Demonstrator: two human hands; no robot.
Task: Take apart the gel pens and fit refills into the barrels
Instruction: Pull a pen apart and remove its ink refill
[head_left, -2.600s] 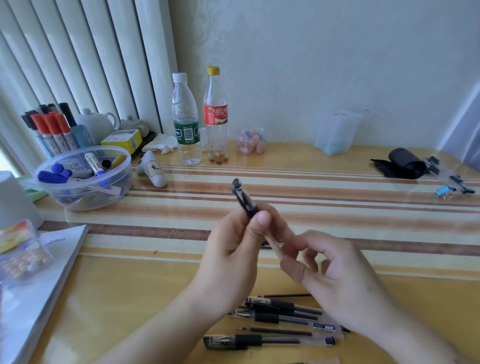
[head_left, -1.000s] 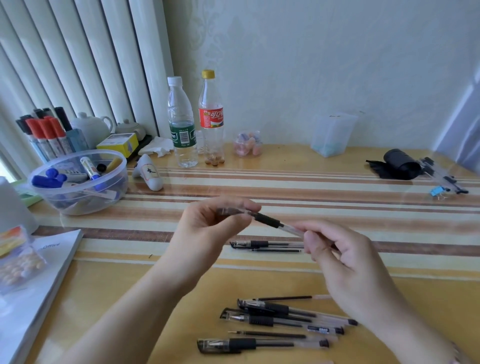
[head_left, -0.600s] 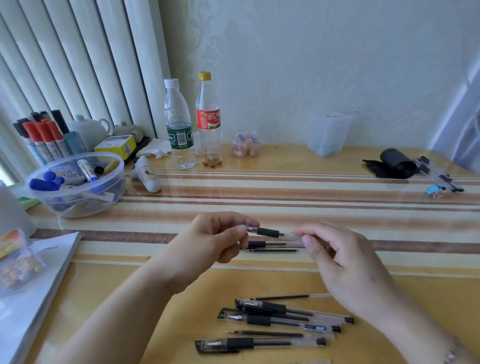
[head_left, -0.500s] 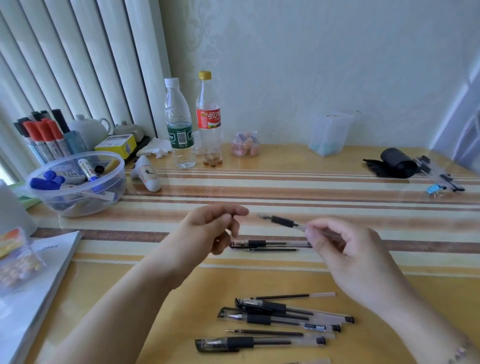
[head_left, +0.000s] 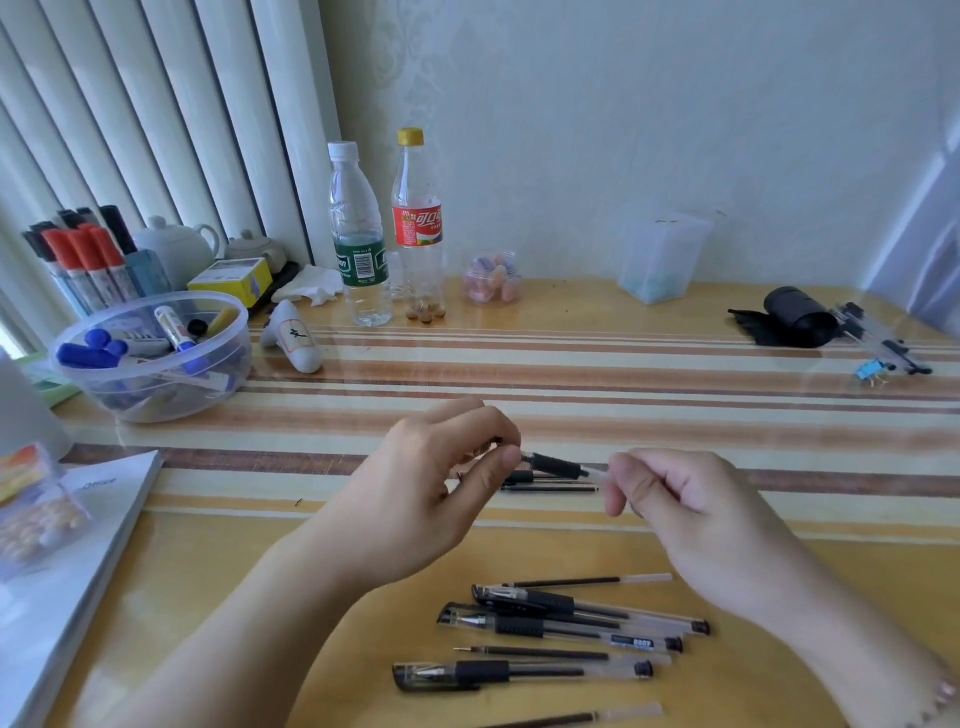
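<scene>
Above the striped worktop (head_left: 623, 364), a person holds one gel pen (head_left: 558, 466) level between both hands, its long axis running left to right. Left hand (head_left: 431, 499) is nearly closed, thumb and forefinger pinching the tip end beside the black grip; right hand (head_left: 691, 514) is curled, fingertips clamped on the clear barrel. Each hand sits at one end, apparently poised to unscrew or pull the tip. Just beyond the held pen lie loose pen parts (head_left: 545, 484); nearer the person, a row of pens and refills (head_left: 561, 629) waits.
</scene>
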